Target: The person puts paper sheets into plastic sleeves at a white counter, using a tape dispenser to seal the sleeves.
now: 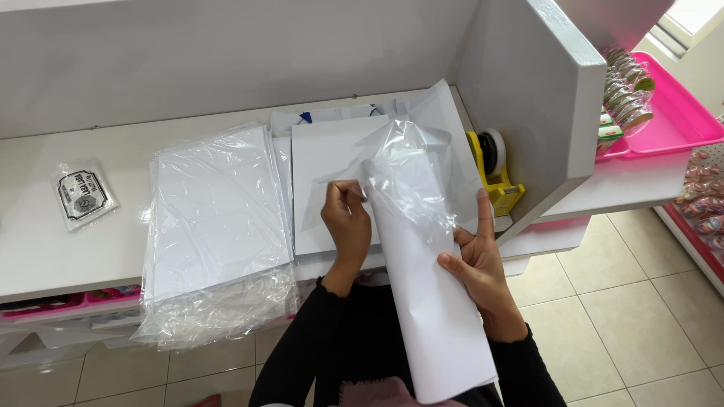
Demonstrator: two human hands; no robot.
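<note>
Tape dispenser (494,169): yellow, on the counter just right of the grip, against the white partition (528,98).
Plastic-wrapped stack (219,226): white sheets, left of the grip, overhanging the counter edge.
Small packet (81,194): clear, dark label, far left.
Pink tray (671,113): upper right, holding round items.

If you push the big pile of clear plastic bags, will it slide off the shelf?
Probably easily. The pile of clear plastic bags looks glossy and slippery, and its crinkled front edge already droops past the white counter, so it seems floppy. It likely feels light, being thin film.
</note>
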